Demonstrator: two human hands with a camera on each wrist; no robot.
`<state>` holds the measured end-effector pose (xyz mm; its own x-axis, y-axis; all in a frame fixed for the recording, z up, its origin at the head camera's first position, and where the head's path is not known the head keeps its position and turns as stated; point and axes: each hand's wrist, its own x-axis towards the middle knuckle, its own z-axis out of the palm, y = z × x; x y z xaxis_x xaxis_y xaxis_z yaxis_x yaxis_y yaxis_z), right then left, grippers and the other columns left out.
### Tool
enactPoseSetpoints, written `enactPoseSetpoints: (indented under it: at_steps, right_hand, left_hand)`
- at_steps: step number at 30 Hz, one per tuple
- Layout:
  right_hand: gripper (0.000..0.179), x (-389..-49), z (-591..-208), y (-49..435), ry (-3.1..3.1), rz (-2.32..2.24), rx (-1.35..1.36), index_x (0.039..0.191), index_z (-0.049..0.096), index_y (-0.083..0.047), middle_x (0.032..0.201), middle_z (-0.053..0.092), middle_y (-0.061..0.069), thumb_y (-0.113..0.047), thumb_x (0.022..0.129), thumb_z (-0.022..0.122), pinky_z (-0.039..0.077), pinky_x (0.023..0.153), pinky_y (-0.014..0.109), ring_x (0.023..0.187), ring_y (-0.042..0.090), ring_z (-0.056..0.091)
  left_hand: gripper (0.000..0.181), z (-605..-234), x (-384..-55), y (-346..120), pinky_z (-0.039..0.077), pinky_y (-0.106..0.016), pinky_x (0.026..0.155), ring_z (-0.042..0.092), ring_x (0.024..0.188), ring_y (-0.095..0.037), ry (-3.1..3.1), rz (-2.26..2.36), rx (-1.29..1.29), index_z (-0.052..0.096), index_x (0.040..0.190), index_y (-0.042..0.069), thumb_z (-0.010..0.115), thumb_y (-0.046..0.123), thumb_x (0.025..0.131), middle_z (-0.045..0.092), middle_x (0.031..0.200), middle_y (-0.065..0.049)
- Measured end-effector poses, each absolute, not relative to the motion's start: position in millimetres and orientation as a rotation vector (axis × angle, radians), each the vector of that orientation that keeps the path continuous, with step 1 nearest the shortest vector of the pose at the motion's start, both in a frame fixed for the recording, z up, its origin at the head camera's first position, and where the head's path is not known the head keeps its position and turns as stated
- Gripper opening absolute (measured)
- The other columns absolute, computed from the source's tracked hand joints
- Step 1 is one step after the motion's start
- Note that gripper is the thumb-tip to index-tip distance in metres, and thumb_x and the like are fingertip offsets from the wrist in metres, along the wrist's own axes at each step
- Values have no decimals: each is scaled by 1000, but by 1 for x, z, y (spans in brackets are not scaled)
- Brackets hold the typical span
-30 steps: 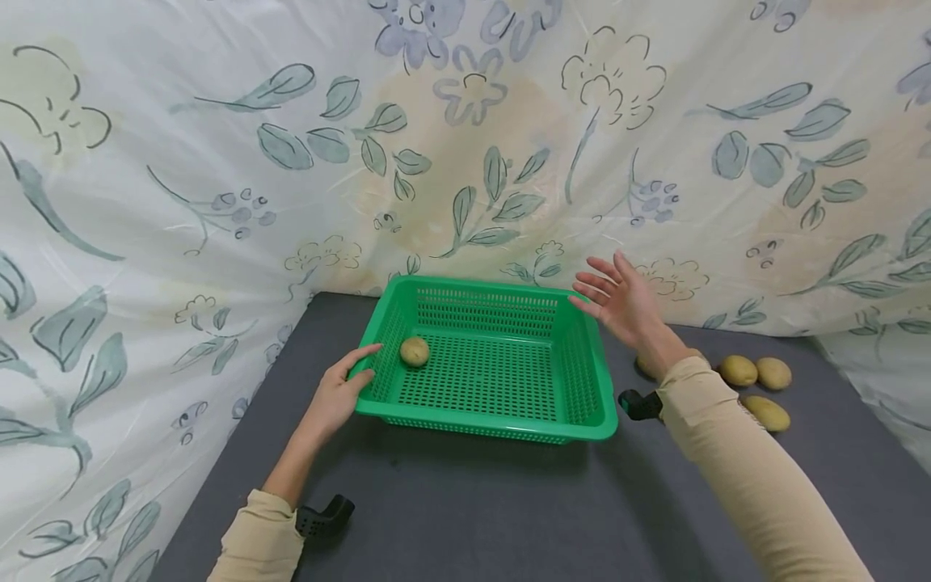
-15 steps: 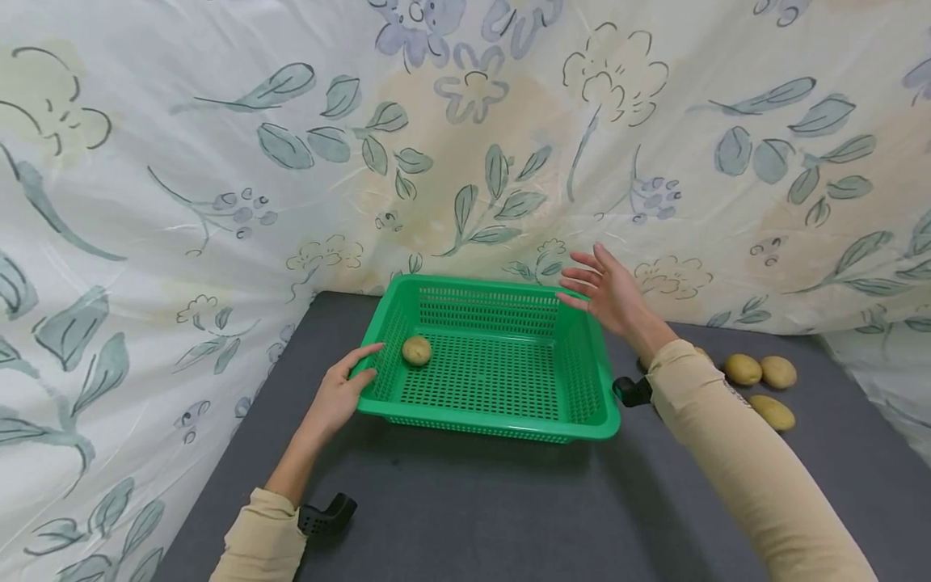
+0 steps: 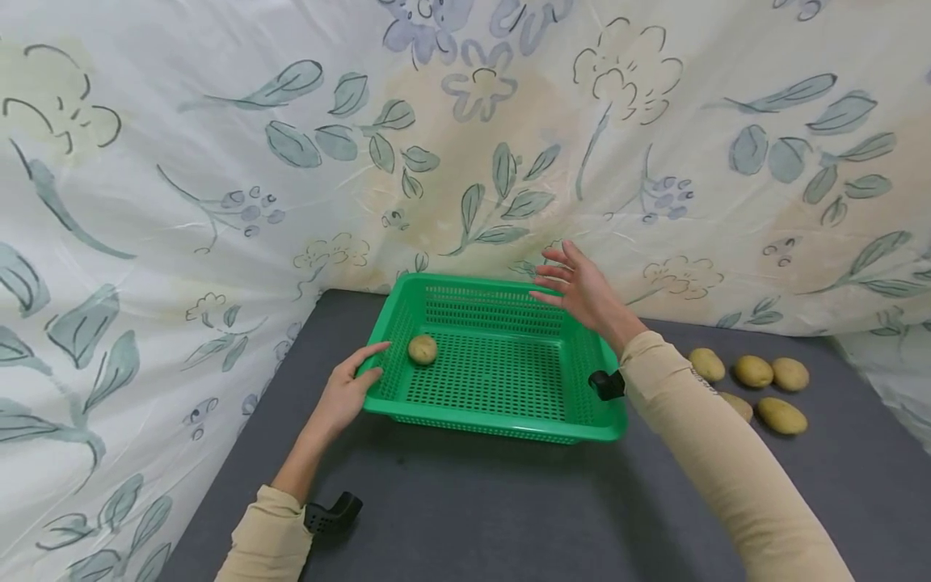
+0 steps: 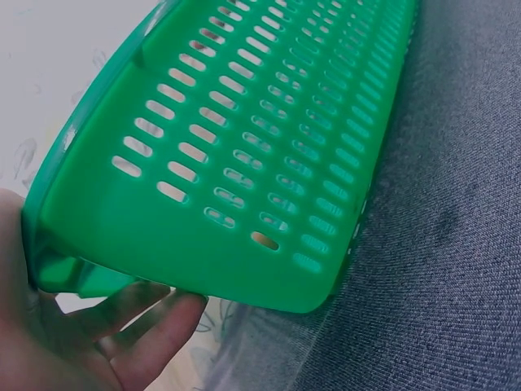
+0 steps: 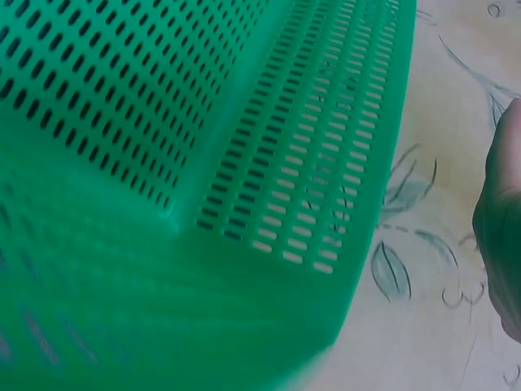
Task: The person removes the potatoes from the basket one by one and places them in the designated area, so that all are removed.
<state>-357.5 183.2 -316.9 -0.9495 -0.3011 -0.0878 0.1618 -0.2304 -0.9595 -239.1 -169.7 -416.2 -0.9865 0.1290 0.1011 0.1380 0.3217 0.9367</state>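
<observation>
A green plastic basket with slotted walls stands on the dark table. My left hand holds its left rim; in the left wrist view fingers of that hand reach below the rim at the basket's corner. One round potato lies inside, near the left wall. Above the basket's far right corner is my right hand, fingers spread and nothing in it. Only a sliver of the right hand shows at the edge of the right wrist view.
To the right of the basket several potatoes lie on the table, one partly hidden by the right sleeve. A floral cloth hangs behind and along the left side.
My right hand has moved left, from beside the basket's right rim to over its far right corner. The left hand keeps its hold on the rim. The camera view has shifted slightly.
</observation>
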Motion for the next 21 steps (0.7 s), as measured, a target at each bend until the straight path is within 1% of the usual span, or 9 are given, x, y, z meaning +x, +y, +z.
enactPoseSetpoints:
  at_steps: [3,4,6,7,10,16,21]
  right_hand:
    - [64,-359,-320,174,1727,-2238,-166,151,22,-5,127,40,15,-45,103,32,47,92,40,117,29,43]
    - [64,-359,-321,172,1727,-2228,-165,151,22,-5,126,40,15,-46,102,31,48,92,40,119,31,42]
    - [64,-359,-324,167,1714,-2213,-163,152,21,-5,125,40,15,-46,103,30,47,93,41,124,36,38]
    - [64,-359,-326,164,1700,-2210,-160,152,21,-5,127,39,17,-46,103,31,46,94,42,127,37,35]
    - [66,-360,-331,158,1670,-2195,-148,152,19,-6,133,35,19,-47,102,32,38,101,47,135,40,25]
    - [64,-363,-336,145,1641,-2222,-116,152,22,-6,144,25,25,-45,102,34,36,102,49,133,40,28]
    - [63,-366,-343,132,1704,-2172,-104,151,24,-4,144,26,26,-45,103,32,38,101,48,130,40,31]
  left_hand:
    - [42,-416,-240,-169,24,-56,106,22,139,-34,-2544,-1804,-255,43,143,9,44,9,101,29,151,-16]
    - [42,-416,-240,-169,25,-56,106,22,139,-34,-2544,-1804,-252,44,143,9,44,9,101,29,151,-15]
    - [42,-417,-240,-168,25,-56,106,22,138,-34,-2547,-1803,-249,44,143,9,44,9,101,29,151,-15]
    - [42,-417,-240,-169,25,-56,106,22,138,-34,-2548,-1802,-254,43,143,9,44,9,101,29,151,-16]
    - [42,-417,-241,-169,25,-56,106,22,138,-35,-2553,-1797,-254,43,143,8,44,9,101,29,151,-16]
    - [42,-417,-241,-169,28,-56,104,26,137,-35,-2552,-1804,-240,44,143,9,44,9,101,29,151,-16]
    - [42,-416,-241,-169,26,-56,105,24,138,-35,-2552,-1799,-243,43,143,8,44,8,101,29,151,-16]
